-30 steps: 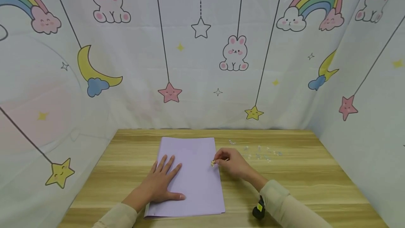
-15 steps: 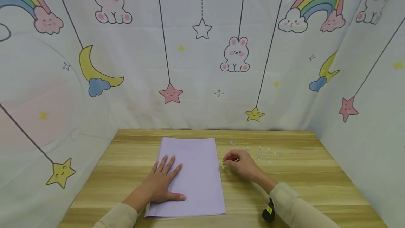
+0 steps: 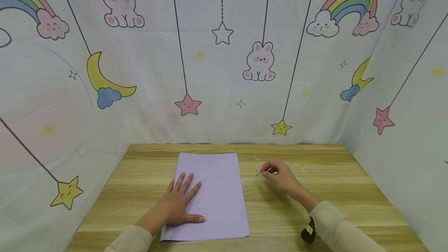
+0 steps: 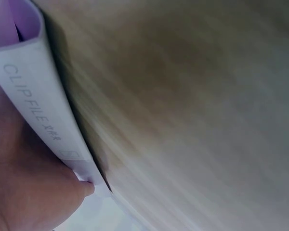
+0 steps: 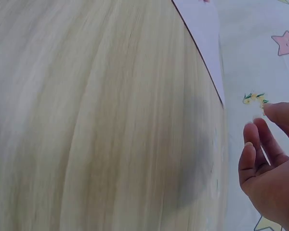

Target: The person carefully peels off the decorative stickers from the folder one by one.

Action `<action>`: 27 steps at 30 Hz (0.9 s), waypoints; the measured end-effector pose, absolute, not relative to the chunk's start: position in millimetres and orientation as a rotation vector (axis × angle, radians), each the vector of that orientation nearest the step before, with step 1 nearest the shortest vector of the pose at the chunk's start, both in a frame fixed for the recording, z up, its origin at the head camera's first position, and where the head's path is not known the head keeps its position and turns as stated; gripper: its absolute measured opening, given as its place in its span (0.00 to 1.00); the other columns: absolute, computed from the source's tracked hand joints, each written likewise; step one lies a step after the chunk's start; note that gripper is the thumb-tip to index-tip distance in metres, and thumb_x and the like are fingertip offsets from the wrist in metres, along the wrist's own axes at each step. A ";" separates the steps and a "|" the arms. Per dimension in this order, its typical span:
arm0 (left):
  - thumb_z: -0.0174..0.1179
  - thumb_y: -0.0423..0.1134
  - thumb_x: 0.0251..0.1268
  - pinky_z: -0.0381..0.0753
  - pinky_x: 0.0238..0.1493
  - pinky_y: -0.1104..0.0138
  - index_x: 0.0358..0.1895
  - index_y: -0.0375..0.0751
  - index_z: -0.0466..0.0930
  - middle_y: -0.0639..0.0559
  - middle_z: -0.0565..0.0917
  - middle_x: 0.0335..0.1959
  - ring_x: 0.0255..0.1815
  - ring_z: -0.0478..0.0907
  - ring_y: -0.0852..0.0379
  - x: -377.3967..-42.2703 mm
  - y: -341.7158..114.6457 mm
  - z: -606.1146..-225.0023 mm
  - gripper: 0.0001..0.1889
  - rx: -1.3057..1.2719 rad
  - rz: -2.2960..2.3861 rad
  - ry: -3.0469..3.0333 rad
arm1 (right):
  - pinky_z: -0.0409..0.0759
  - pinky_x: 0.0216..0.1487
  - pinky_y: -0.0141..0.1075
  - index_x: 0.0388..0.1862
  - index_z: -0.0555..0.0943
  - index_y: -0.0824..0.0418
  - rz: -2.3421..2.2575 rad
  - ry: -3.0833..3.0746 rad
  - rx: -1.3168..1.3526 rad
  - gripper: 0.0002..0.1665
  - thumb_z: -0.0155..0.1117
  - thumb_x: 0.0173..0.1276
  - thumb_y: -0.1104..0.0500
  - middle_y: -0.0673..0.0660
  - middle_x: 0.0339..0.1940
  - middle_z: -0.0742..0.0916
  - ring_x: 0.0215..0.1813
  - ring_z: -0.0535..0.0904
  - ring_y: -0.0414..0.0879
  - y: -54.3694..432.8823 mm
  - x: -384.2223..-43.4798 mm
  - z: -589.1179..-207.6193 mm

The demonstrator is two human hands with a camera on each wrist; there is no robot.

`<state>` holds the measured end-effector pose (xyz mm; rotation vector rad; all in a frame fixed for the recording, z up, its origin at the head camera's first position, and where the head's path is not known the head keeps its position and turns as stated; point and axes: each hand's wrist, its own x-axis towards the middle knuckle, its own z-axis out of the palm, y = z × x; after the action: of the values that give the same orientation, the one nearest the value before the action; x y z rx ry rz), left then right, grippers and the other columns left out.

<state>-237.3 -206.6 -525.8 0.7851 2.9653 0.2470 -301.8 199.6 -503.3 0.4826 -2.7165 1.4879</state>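
A purple clip file (image 3: 218, 193) lies closed on the wooden table, its lettered spine (image 4: 31, 103) facing the left wrist camera. My left hand (image 3: 176, 203) rests on the cover with fingers spread, near the spine side. Off to the right of the file, my right hand (image 3: 281, 178) pinches a small floral sticker (image 5: 254, 98) between thumb and fingertip. The sticker has yellow blossoms and green leaves in a curved sprig. In the head view it shows only as a tiny speck at the fingertips, above the table.
Small pale, clear-looking pieces (image 3: 308, 170) lie scattered beyond my right hand, which partly covers them. Another little group (image 3: 257, 158) is near the file's far right corner. A printed cloth backdrop (image 3: 217, 69) surrounds the wooden table (image 3: 150, 162) at the back and sides.
My right hand has moved right, from over the file's right edge to above the bare table near the scattered pieces, still pinching the sticker. My left hand has stayed on the file.
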 end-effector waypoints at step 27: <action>0.56 0.87 0.54 0.45 0.79 0.31 0.85 0.47 0.58 0.35 0.49 0.87 0.86 0.39 0.28 -235.6 -205.2 -524.5 0.63 0.764 0.202 2.981 | 0.80 0.45 0.37 0.44 0.89 0.61 1.295 -2.733 0.302 0.07 0.70 0.77 0.58 0.53 0.43 0.91 0.47 0.83 0.47 276.9 -298.0 -506.0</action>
<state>-235.6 -205.2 -524.5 0.7645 2.9809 0.2017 -298.0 276.9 -506.0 0.3017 -2.7335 1.2947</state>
